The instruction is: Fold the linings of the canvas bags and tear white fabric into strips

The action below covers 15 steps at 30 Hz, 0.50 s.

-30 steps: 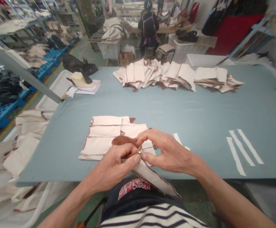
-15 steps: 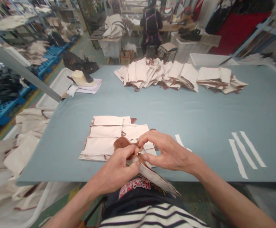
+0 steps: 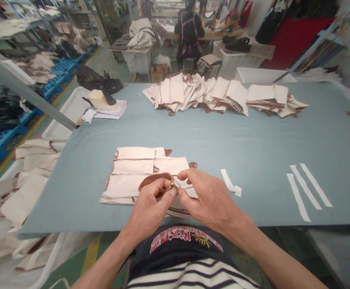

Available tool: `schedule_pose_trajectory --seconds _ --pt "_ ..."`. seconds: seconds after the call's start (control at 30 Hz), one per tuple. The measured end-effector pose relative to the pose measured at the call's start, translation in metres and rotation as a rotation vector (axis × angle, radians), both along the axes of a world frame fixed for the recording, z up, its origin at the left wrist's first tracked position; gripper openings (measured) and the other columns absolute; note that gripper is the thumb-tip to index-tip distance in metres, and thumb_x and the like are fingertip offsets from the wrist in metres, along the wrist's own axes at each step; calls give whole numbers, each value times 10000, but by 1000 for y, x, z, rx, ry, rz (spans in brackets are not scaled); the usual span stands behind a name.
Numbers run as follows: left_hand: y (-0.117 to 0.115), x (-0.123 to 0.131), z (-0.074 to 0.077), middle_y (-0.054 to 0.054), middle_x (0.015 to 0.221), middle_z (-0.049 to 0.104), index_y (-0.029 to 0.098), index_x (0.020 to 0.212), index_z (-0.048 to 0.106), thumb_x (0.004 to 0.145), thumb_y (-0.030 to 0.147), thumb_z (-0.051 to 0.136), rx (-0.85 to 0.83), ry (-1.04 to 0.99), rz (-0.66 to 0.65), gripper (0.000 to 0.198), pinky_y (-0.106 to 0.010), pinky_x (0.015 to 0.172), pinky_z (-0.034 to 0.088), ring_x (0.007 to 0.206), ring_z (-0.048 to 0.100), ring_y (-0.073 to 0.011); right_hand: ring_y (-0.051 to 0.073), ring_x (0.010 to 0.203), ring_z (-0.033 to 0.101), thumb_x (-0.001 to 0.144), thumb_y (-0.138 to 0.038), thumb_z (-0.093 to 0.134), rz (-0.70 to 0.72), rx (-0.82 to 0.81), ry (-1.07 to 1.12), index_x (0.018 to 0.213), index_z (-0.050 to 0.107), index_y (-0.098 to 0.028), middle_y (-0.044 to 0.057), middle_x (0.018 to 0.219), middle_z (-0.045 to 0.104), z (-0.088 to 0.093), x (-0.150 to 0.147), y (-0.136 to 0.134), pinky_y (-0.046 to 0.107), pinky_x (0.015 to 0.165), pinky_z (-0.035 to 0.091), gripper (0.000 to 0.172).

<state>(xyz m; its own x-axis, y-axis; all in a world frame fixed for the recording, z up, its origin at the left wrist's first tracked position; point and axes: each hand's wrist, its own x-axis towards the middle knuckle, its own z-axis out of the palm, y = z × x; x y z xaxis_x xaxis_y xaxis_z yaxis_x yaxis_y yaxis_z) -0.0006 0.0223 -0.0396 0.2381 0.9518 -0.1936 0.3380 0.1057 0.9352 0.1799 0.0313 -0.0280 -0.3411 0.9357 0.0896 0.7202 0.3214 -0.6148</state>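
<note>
Close to the table's front edge, my left hand (image 3: 150, 204) pinches a brown strap (image 3: 155, 178) between thumb and forefinger. The strap curves in a loop above that hand, and a small white bit shows at the fingertips. My right hand (image 3: 209, 196) meets it from the right, its curled fingertips at the same spot on the strap; its lower fingers are hidden. Beneath both hands hangs a cream cloth piece (image 3: 179, 212) with dark edging, mostly covered by them. Flat cream cloth pieces (image 3: 132, 184) with brown trim lie overlapping just behind my left hand.
A long heap of cream pieces (image 3: 177, 90) lies along the back of the blue-green table (image 3: 211, 136). White paper strips (image 3: 305, 186) lie at right, a shorter strip (image 3: 227, 180) nearer. At left stand a tape dispenser (image 3: 102, 99) and bins of cloth (image 3: 27, 180). A person (image 3: 189, 32) sits beyond.
The cream cloth piece that stuck out to the lower right has swung in under my hands. The brown loop has turned and lies flatter. My right fingers have shifted slightly at the strap.
</note>
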Motion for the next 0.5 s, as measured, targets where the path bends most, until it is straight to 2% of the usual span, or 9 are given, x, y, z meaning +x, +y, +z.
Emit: schedule_pose_trajectory --seconds 0.07,0.17,0.33,0.5 --pt "-1 -1 -3 25 740 486 172 796 552 963 374 534 0 -58 10 263 -242 634 372 681 435 -128 232 815 672 908 -253 580 -43 -17 -30 945 661 -193 71 906 751 -5 -3 -7 331 725 434 107" --pt "-2 -2 -4 19 747 521 170 804 576 955 391 550 -5 -102 4 270 -233 649 399 694 460 -132 206 762 649 918 -282 577 -85 -39 37 874 659 -196 46 829 733 -11 -3 -14 310 690 393 127" --pt "-5 3 -4 21 742 546 174 795 608 940 410 576 15 -73 3 279 -220 630 404 684 490 -134 153 653 551 880 -358 586 -188 -193 313 770 574 -206 -9 705 633 -20 -5 -21 282 645 363 188" --pt "-10 -1 -18 5 789 610 182 833 648 900 451 627 -80 -72 60 278 -217 620 437 708 543 -158 147 660 481 803 -282 512 -246 -440 634 781 498 -221 -35 690 521 -33 -7 -31 264 608 354 66"
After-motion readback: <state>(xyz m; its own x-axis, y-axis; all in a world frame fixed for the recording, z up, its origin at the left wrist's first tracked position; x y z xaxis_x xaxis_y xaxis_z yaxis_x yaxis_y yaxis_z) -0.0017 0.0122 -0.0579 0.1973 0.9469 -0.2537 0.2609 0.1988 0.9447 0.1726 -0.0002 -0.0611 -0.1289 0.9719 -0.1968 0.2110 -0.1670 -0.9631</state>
